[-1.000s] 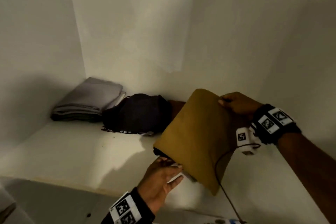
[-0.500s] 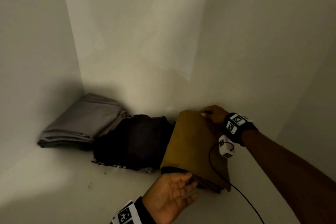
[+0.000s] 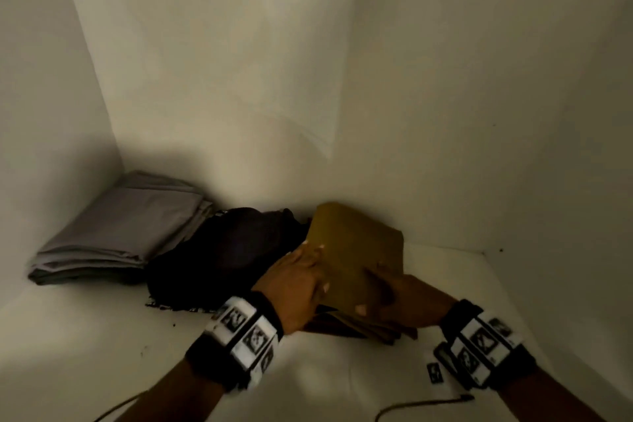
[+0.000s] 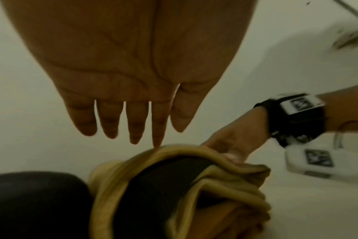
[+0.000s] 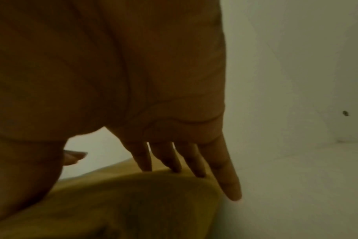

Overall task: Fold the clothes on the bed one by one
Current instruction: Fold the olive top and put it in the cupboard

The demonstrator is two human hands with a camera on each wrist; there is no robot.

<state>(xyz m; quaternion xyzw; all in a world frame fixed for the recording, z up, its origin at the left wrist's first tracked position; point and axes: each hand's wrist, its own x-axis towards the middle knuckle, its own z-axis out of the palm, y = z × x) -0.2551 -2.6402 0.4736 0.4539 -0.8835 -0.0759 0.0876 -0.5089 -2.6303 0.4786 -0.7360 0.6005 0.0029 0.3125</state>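
A folded mustard garment (image 3: pixel 356 243) lies flat on the white shelf (image 3: pixel 102 336), beside a dark garment (image 3: pixel 226 257). My left hand (image 3: pixel 308 271) rests on its left side with straight fingers. In the left wrist view the left hand (image 4: pixel 133 113) hovers over the garment (image 4: pixel 231 181), and only the index fingertip touches its top fold. My right hand (image 3: pixel 387 288) lies on the garment's near right part. In the right wrist view its straight fingers (image 5: pixel 194 165) press on the cloth (image 5: pixel 133 202). The front folds are partly hidden behind both hands.
A folded grey stack (image 3: pixel 116 233) sits in the back left corner against the walls. The dark garment fills the gap between it and the mustard one. A thin cable (image 3: pixel 421 404) trails over the shelf's front. White walls enclose the shelf on three sides.
The mustard garment, held tilted above the shelf a second ago, now lies flat beside the dark garment. My right hand came from its far edge to the near side; my left hand moved on top.
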